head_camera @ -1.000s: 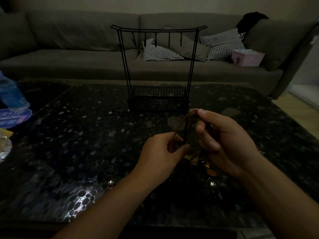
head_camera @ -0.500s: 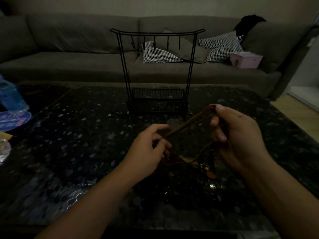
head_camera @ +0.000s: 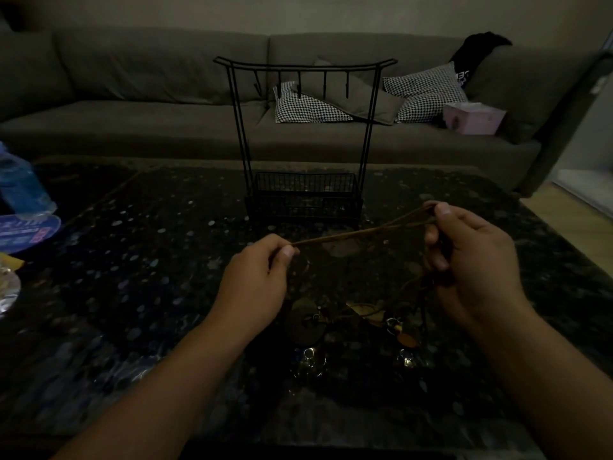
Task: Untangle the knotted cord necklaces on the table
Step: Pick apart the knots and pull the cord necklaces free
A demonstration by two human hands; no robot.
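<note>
- Brown cord (head_camera: 361, 232) is stretched pretty tight between the two hands, held up over the dark speckled counter (head_camera: 139, 260).
- Left hand (head_camera: 255, 287) has its thumb and forefinger pinched onto the lower end of that cord, other fingers curled in.
- Right hand (head_camera: 471, 260) sits higher and further right, fingers (head_camera: 441, 210) curled round the far end where the cord splits into two strands. More cord drops down from under that hand.
- The rest of the knotted necklaces (head_camera: 358, 318) lie in a messy heap on the counter between the wrists, with pendants and small metal bits mixed in. It's too dark to tell which strand goes where.
- Black wire jewelry stand (head_camera: 303, 134) with hooks up top and a basket at the bottom stands behind the hands.
- Blue bottle (head_camera: 20, 187) at the left edge, grey sofa (head_camera: 132, 104) with checkered pillows (head_camera: 308, 106) and a pink box (head_camera: 472, 117) at the back.
</note>
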